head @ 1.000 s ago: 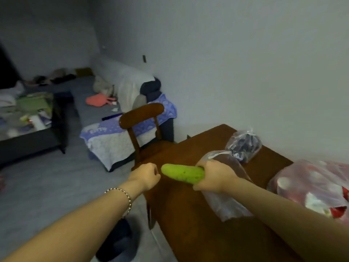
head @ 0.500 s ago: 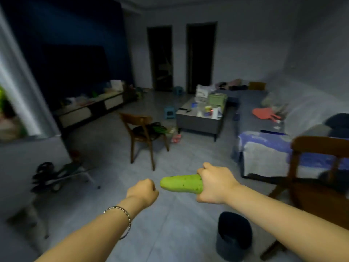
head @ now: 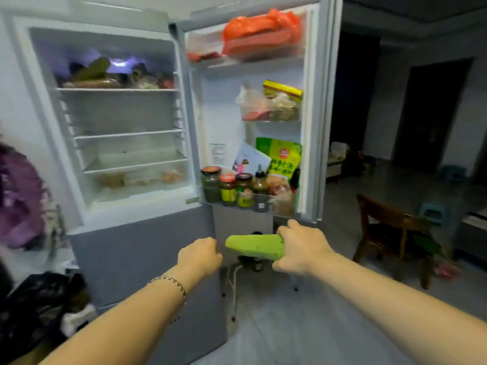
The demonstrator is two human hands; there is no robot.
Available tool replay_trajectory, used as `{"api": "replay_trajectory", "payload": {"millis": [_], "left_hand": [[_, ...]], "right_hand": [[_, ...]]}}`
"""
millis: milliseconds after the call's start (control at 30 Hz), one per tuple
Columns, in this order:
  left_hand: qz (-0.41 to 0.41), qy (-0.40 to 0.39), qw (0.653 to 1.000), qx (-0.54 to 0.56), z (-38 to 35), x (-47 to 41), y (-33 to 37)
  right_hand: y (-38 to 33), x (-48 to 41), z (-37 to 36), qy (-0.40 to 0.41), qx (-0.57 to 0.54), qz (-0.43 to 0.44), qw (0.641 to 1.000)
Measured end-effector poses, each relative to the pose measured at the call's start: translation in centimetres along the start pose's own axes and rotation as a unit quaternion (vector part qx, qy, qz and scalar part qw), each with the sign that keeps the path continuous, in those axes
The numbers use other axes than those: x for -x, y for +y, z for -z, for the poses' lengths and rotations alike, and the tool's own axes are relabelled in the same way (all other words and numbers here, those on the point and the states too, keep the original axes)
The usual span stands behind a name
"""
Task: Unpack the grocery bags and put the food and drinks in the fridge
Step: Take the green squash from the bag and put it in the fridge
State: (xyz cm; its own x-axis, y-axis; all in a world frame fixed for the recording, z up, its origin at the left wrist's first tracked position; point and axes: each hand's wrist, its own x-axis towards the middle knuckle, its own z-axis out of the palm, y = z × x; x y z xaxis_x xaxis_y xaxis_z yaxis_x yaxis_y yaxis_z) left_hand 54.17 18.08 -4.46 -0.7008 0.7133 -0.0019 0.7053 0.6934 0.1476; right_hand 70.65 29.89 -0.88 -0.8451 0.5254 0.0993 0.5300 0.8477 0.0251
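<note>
While the fingers of the right hand are wrapped tightly round one end of a green cucumber, the vegetable's free end points level toward the left hand, which is curled into a fist holding nothing, with a narrow gap between the two. A bracelet circles the left wrist. Both hands are held out before an open fridge: its closed grey lower door lies just behind and left of the left fist, and the upper compartment opens above it. Directly above the cucumber hangs the open fridge door, whose lowest rack carries a row of jars and, to their right, a green packet. Higher up the door sit a yellow box and a pale bag beside it, and at the very top an orange bag. Up and left of the fingers, inside the compartment, the top shelf bears dim, blurred food, the middle shelves are glass, and a clear drawer at the bottom holds pale items too blurred to name. Below the cucumber a white cable trails to the floor. Well right of the right hand stands a wooden chair; far left of the left arm lie a black bag and a blurred purple mass.
</note>
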Motion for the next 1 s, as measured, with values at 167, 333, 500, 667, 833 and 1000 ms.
{"api": "replay_trajectory", "payload": {"millis": [167,333,500,667,833,1000], "left_hand": [[0.057,0.058,0.996,-0.03,4.7,-7.8,-8.4],[0.102,0.129,0.986,-0.02,10.1,-17.0,-14.0],[0.145,0.166,0.975,-0.031,15.4,-25.1,-19.7],[0.177,0.209,0.96,-0.06,20.6,-30.7,-26.2],[0.175,0.306,0.931,-0.094,26.1,-36.0,-33.1],[0.139,0.432,0.887,-0.088,31.5,-40.6,-38.4]], "right_hand": [[-6.1,-13.4,1.9,0.068,-0.004,0.063,0.996],[-10.5,-26.6,4.9,0.138,-0.041,0.125,0.982],[-15.0,-39.0,8.9,0.174,-0.047,0.165,0.97],[-20.4,-48.7,13.3,0.25,-0.052,0.208,0.944],[-25.9,-56.9,18.3,0.315,-0.12,0.22,0.915],[-30.3,-63.8,23.7,0.341,-0.161,0.221,0.9]]}}
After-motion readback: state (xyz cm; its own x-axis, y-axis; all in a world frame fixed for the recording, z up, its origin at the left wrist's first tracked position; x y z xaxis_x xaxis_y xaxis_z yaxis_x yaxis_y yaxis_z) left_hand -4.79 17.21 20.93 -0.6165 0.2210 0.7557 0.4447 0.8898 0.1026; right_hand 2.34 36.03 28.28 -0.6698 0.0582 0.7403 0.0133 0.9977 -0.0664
